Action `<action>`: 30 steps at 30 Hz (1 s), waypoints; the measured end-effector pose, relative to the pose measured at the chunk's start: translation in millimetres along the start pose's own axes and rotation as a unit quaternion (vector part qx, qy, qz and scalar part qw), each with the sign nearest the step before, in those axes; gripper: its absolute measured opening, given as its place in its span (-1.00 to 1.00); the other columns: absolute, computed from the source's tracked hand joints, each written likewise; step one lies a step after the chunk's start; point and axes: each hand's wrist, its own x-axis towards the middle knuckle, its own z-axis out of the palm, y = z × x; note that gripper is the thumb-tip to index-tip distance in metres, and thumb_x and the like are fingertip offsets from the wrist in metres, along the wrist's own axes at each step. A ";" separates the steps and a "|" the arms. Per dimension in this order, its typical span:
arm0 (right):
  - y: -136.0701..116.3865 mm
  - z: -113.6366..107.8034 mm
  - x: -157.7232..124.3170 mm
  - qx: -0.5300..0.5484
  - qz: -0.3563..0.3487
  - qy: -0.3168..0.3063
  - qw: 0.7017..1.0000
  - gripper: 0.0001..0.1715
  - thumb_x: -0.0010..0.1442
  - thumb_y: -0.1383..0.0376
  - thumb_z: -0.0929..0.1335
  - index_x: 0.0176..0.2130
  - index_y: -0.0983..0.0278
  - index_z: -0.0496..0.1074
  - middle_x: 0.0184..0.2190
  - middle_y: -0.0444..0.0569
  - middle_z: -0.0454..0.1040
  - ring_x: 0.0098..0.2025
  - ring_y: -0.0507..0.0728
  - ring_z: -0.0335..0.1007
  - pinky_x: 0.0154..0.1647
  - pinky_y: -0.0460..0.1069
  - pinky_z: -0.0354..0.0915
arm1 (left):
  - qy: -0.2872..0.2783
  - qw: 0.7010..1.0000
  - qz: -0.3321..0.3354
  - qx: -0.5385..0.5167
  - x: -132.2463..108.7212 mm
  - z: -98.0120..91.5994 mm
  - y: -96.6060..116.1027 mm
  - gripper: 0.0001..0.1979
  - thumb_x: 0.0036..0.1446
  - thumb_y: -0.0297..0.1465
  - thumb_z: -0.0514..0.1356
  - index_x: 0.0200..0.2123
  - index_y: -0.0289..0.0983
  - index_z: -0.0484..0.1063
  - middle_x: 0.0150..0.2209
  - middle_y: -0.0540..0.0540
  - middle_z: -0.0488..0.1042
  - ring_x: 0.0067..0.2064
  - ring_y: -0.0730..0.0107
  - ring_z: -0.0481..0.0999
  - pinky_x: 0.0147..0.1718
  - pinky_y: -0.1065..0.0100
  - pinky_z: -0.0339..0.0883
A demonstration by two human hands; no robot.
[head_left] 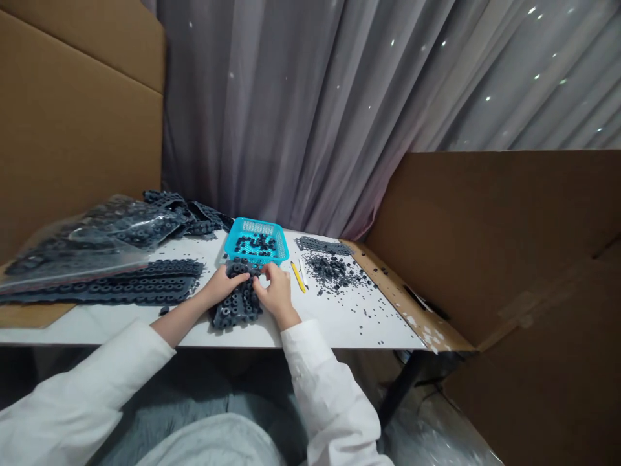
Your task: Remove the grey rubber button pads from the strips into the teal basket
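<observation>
A dark grey rubber-like sheet of moulded ring-shaped parts (237, 307) lies near the table's front edge, its near end rounded as if folded. My left hand (219, 286) grips it from the left, thumb across the upper part. At its upper right edge my right hand (276, 292) has thumb and fingers closed in a pinch on it; whether a single small part is between the fingertips is too small to tell. Right behind both hands stands a blue plastic basket (281, 244) with small dark pieces in it.
Several similar sheets (145, 285) and a filled clear plastic bag (111, 226) lie on the left. Right of the basket are a yellow pen-like tool (297, 277), a white stick (304, 272), scattered dark bits (334, 270) and a flat perforated strip (323, 246). Cardboard panels (509, 239) flank the table.
</observation>
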 end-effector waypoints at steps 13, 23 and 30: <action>5.7 7.9 -2.9 -0.029 0.005 -0.078 0.997 -0.80 0.33 0.21 0.27 -0.31 0.25 0.37 -0.46 -0.12 0.47 -0.42 0.08 0.34 -0.37 -0.06 0.08 | -0.023 0.996 0.031 0.080 4.3 -3.3 -10.1 -0.48 -0.21 -0.04 0.41 -0.23 -0.28 0.60 -0.19 -0.20 0.68 -0.04 -0.10 0.59 0.00 0.06 0.45; 9.9 8.5 -4.3 -0.040 0.011 -0.010 0.999 -0.81 0.22 0.20 0.34 -0.36 0.26 0.34 -0.47 -0.13 0.42 -0.42 0.08 0.30 -0.33 -0.04 0.08 | -0.045 0.997 0.015 0.062 4.9 -4.0 -13.1 -0.51 -0.23 -0.05 0.41 -0.28 -0.29 0.62 -0.25 -0.20 0.68 -0.13 -0.10 0.63 -0.07 0.03 0.48; 13.0 12.1 -6.0 0.005 -0.051 -0.104 0.993 -0.71 0.33 0.24 0.24 -0.44 0.23 0.30 -0.52 -0.12 0.41 -0.46 0.07 0.28 -0.40 -0.07 0.08 | -0.055 0.997 0.014 0.055 2.0 -3.6 -10.7 -0.43 -0.27 -0.01 0.43 -0.25 -0.29 0.60 -0.23 -0.19 0.68 -0.09 -0.10 0.60 -0.05 0.06 0.46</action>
